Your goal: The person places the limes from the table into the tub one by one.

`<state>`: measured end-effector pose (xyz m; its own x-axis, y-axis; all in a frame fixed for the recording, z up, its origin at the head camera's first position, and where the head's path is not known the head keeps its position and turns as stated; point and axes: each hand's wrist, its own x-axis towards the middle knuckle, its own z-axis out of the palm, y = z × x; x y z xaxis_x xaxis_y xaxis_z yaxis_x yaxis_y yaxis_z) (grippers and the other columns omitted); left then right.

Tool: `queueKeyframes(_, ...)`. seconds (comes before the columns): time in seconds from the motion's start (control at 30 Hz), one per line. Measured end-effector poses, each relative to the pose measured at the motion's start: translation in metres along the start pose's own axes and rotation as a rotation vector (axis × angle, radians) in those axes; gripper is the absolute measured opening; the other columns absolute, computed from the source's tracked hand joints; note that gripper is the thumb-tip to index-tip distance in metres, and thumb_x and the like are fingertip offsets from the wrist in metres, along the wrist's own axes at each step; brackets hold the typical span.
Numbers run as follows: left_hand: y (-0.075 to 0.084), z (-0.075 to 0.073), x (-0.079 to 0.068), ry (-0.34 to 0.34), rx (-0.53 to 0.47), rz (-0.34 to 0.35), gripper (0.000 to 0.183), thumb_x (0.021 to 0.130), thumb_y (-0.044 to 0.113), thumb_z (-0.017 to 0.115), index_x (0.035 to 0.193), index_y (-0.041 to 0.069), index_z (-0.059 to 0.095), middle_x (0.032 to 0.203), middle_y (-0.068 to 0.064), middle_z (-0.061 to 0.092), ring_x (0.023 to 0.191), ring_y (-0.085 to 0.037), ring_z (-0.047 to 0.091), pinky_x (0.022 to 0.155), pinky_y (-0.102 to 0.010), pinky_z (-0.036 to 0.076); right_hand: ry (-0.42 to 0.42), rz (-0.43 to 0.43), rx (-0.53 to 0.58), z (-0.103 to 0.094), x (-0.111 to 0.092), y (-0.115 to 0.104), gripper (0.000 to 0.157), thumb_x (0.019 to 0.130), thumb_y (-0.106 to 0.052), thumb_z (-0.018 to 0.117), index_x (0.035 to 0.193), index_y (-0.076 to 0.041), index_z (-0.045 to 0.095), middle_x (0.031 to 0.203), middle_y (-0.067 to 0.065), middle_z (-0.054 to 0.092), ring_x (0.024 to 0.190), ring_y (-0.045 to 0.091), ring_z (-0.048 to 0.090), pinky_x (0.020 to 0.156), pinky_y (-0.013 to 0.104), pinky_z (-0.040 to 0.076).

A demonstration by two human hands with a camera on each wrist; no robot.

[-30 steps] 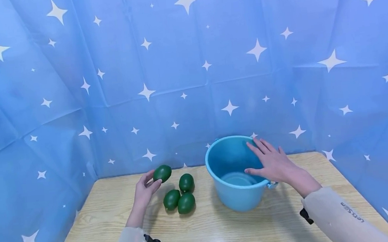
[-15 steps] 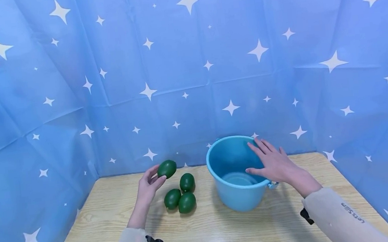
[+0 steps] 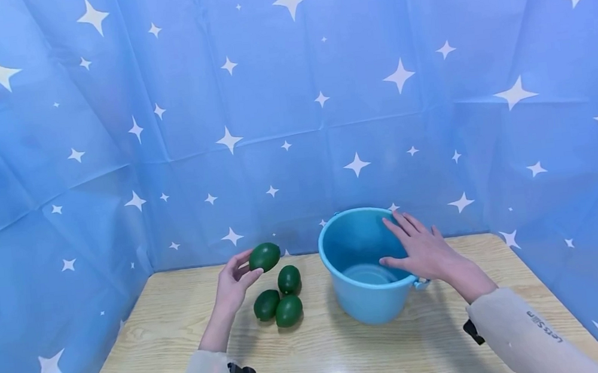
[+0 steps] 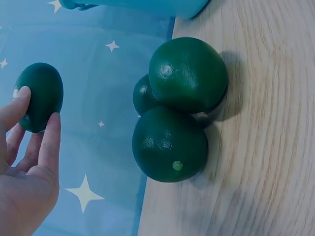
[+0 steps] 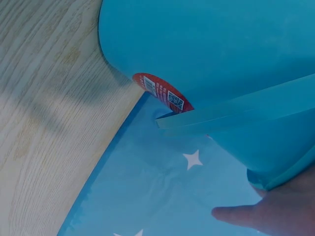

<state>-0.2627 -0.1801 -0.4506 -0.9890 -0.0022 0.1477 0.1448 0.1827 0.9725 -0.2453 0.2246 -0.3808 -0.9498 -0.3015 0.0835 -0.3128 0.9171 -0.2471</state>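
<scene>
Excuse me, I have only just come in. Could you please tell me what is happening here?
A person holds a green fruit in the left hand, raised above the wooden table. Three more green fruits lie close together on the table, between that hand and a light blue bucket. The bucket stands upright, and the right hand is at its rim with the fingers spread.

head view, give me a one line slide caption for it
Left hand holds a green fruit near three others on a wood-grain table; right hand touches a blue bucket.
</scene>
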Motion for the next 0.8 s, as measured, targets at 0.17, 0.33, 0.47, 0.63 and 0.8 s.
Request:
queueKeyframes(0.17, 0.006, 0.003, -0.001, 0.005, 0.021, 0.027, 0.051, 0.091, 0.008, 0.071, 0.139, 0.006, 0.054, 0.144, -0.015, 0.054, 0.129, -0.036, 0.056, 0.096, -0.025, 0.056, 0.0, -0.005, -0.005, 0.0, 0.001, 0.0, 0.093, 0.09, -0.06, 0.062, 0.159, -0.009, 0.024, 0.164, 0.024, 0.017, 0.149, 0.049, 0.016, 0.107, 0.082, 0.018)
queueKeyframes(0.33, 0.008, 0.006, -0.004, 0.012, 0.033, 0.032, 0.05, 0.091, 0.005, 0.07, 0.138, 0.006, 0.054, 0.143, -0.015, 0.054, 0.128, -0.037, 0.056, 0.096, -0.027, 0.056, 0.008, -0.009, -0.002, 0.001, 0.0, 0.001, 0.092, 0.09, -0.057, 0.063, 0.158, -0.008, 0.025, 0.164, 0.024, 0.017, 0.149, 0.05, 0.016, 0.107, 0.083, 0.016)
queueKeyframes(0.47, 0.009, 0.008, -0.006, 0.008, 0.047, 0.033, 0.05, 0.091, 0.004, 0.07, 0.138, 0.006, 0.054, 0.144, -0.015, 0.053, 0.128, -0.038, 0.056, 0.098, -0.033, 0.056, 0.012, -0.006, 0.002, 0.001, 0.0, 0.002, 0.092, 0.09, -0.057, 0.064, 0.158, -0.008, 0.026, 0.164, 0.024, 0.018, 0.149, 0.05, 0.016, 0.108, 0.083, 0.016)
queueKeyframes(0.63, 0.009, 0.011, -0.008, 0.026, 0.058, 0.041, 0.05, 0.091, 0.005, 0.07, 0.138, 0.006, 0.054, 0.143, -0.017, 0.054, 0.127, -0.039, 0.057, 0.1, -0.039, 0.055, 0.008, -0.006, 0.001, 0.002, 0.0, 0.002, 0.093, 0.09, -0.059, 0.063, 0.159, -0.009, 0.024, 0.165, 0.024, 0.017, 0.149, 0.049, 0.015, 0.108, 0.082, 0.017)
queueKeyframes(0.8, 0.011, 0.012, -0.009, 0.038, 0.048, 0.04, 0.05, 0.091, 0.004, 0.07, 0.138, 0.004, 0.053, 0.142, -0.019, 0.054, 0.126, -0.04, 0.057, 0.1, -0.039, 0.055, 0.008, -0.006, -0.003, 0.002, 0.001, 0.002, 0.093, 0.09, -0.059, 0.063, 0.159, -0.009, 0.024, 0.165, 0.024, 0.017, 0.149, 0.049, 0.015, 0.107, 0.082, 0.017)
